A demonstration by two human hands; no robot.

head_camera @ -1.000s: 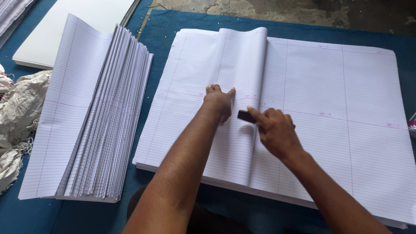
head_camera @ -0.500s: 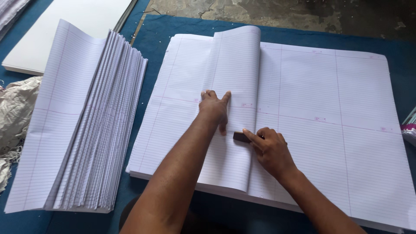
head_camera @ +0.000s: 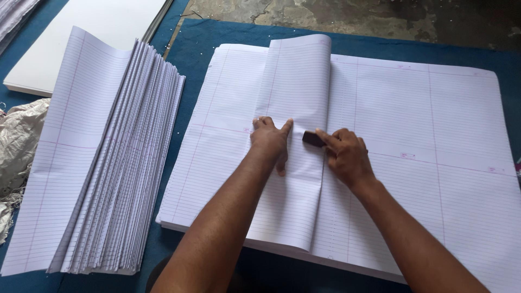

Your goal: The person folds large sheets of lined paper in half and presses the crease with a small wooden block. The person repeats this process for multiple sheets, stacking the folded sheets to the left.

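A big stack of ruled white sheets (head_camera: 423,141) lies flat on a blue mat. Its top sheet is folded over into a narrow doubled panel (head_camera: 296,92) near the stack's left part. My left hand (head_camera: 269,140) presses flat on that panel, fingers together, thumb spread toward the fold. My right hand (head_camera: 345,153) grips a small dark block (head_camera: 313,139) and holds it against the panel's right folded edge, just beside my left thumb.
A fanned pile of folded ruled sheets (head_camera: 103,163) lies to the left on the blue mat (head_camera: 217,32). A white board (head_camera: 92,38) sits at the back left, crumpled pale cloth (head_camera: 19,141) at the far left edge, bare concrete floor (head_camera: 380,16) behind.
The folded panel has been laid flatter. Both hands have stayed together at the crease, my right hand keeping the dark block on the fold; the camera view has shifted slightly.
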